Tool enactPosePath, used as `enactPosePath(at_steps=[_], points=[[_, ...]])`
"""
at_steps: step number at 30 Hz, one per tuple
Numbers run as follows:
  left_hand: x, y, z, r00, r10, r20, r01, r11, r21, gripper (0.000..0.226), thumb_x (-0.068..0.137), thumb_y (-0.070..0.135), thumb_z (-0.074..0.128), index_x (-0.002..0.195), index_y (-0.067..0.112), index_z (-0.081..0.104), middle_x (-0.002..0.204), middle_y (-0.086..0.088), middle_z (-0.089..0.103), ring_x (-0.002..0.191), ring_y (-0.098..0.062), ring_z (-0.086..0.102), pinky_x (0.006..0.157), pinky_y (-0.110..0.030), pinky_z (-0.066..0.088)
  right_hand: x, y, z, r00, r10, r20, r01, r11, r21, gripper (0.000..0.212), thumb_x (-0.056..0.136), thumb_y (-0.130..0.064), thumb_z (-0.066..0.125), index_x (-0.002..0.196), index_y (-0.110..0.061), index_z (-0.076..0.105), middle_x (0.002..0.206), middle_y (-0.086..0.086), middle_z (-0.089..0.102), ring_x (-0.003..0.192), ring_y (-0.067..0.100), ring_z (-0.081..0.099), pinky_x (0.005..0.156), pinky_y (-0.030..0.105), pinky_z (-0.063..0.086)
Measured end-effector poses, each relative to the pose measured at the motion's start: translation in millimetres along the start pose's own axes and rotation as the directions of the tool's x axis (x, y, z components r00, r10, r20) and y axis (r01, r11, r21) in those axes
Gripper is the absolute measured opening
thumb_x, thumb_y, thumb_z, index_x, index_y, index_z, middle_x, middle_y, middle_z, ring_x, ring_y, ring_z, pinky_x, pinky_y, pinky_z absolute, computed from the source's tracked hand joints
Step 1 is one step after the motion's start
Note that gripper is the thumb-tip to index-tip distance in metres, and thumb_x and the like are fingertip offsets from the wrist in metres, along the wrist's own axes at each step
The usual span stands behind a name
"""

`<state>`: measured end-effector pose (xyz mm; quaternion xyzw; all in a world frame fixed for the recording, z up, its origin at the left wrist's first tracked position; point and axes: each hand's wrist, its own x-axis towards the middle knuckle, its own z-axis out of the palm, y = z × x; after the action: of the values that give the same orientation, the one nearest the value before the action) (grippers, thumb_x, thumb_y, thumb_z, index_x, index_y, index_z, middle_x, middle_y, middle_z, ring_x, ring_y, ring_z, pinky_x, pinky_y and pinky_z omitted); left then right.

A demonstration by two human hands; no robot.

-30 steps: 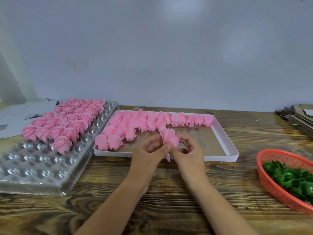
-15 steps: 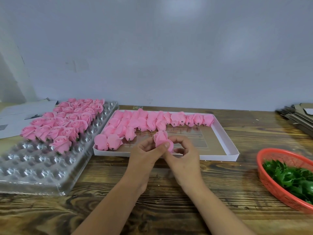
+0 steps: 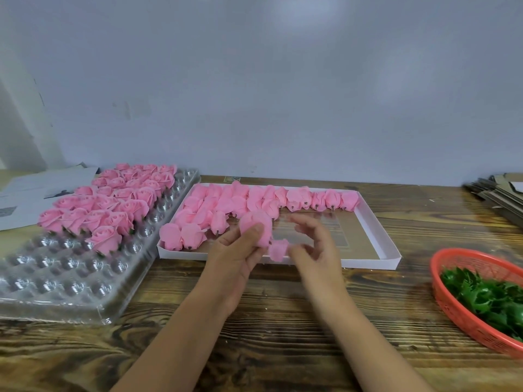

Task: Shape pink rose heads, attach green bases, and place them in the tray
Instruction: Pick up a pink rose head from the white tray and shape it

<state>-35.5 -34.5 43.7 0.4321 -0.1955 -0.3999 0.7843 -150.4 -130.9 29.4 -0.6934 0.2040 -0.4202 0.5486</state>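
Near the middle of the tabletop, just in front of the white box (image 3: 370, 263), a pink rose head (image 3: 256, 226) is held in the left hand (image 3: 236, 258), the thumb pressed on its front and the fingers curled behind it. A second, smaller pink piece (image 3: 278, 249) is seen just below and to the right of it, touching the fingertips of the right hand (image 3: 314, 244); whether it is a loose petal or a part of the same flower cannot be told through the blur. Half a second ago both hands were closed together around one compact bud; now the right hand has been drawn slightly away and its fingers are loosely spread, so little if anything is gripped by it. By this change the shaping step is judged to be under way, with the outer layer being teased open. No green base has been fitted yet: the green bases (image 3: 486, 295) lie untouched in the red basket (image 3: 452, 315) at the right edge. The clear tray (image 3: 70, 284) at the left edge is filled with finished roses (image 3: 113, 202) across its far part only, and many unshaped buds (image 3: 283, 198) remain in the box.
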Motion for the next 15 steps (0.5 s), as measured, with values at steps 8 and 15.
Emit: enactPosePath(at_steps=[8, 15], points=[[4.4, 0.7, -8.5, 0.999, -0.039, 0.018, 0.042, 0.982, -0.182, 0.004, 0.079, 0.021, 0.079, 0.079, 0.017, 0.08, 0.088, -0.004, 0.075, 0.085, -0.012, 0.073, 0.075, -0.024, 0.06, 6.7, -1.4, -8.8, 0.863, 0.48, 0.158, -0.503, 0.847, 0.172, 0.017, 0.087, -0.037, 0.07, 0.075, -0.026, 0.068, 0.067, -0.005, 0.056, 0.057, 0.007, 0.05, 0.049, 0.021, 0.04], [3.7, -1.4, -7.2, 0.997, -0.054, 0.05, 0.062, 0.979, -0.195, 0.005, 0.082, 0.017, 0.076, 0.078, 0.015, 0.079, 0.083, -0.003, 0.074, 0.077, -0.01, 0.072, 0.069, -0.022, 0.06, 3.3, -10.0, -7.2, 0.677, 0.605, 0.419, -0.734, 0.594, 0.327, 0.026, 0.095, -0.034, 0.061, 0.09, -0.01, 0.071, 0.093, 0.019, 0.075, 0.067, 0.019, 0.071, 0.053, 0.023, 0.056]])
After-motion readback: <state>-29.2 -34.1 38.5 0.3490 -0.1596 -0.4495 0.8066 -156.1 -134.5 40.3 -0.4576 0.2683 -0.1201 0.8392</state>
